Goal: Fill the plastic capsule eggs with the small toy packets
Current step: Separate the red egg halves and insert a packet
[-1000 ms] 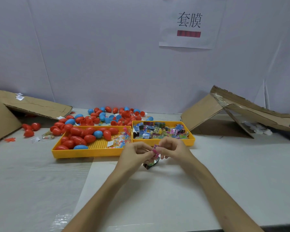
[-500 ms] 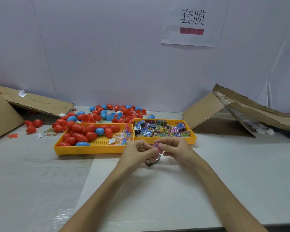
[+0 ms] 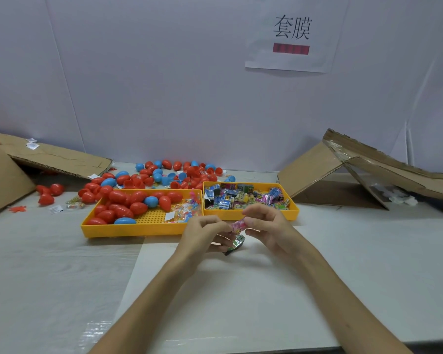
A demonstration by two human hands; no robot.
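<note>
Pink, crinkled toy packet [image 3: 237, 224] is pinched at frame centre between curled fingers of left hand [image 3: 203, 232] and right hand [image 3: 267, 226]. 2nd packet [image 3: 237, 242], green and silver, is seen directly below, against the left fingers.

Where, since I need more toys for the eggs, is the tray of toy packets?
In the head view, the packet tray sits right of centre, beside the egg tray and just beyond the right hand.
</note>
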